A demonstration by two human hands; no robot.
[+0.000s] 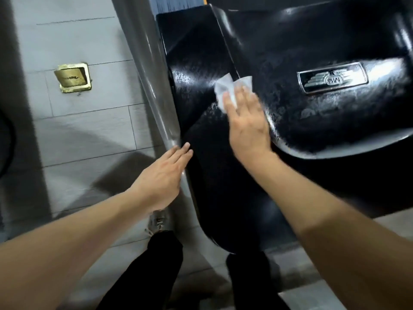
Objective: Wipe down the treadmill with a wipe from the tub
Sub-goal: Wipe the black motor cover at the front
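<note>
A person's right hand (244, 121) lies flat, fingers straight, pressing a crumpled white wet wipe (225, 90) against the glossy black moulded plastic cover of the treadmill (312, 121). The wipe pokes out beyond the fingertips, bunched into two lobes. Streaks and speckles, which look like moisture though the blur makes that uncertain, spread over the black surface around and to the right of that hand. Further right of it sits a silver-edged oblong badge with a winged emblem (333, 79).

The left hand (163, 173) is lower and to the left of the right one, open with fingers straight and together, holding nothing; its fingertips reach the grey metal side rail (152, 86) where it meets the black cover. Past that hand to the left lies pale grey tiled floor (78, 130) with a square brass floor socket (72, 77). Below both forearms are dark trouser legs (156, 265) and a grey shoe (157, 222).
</note>
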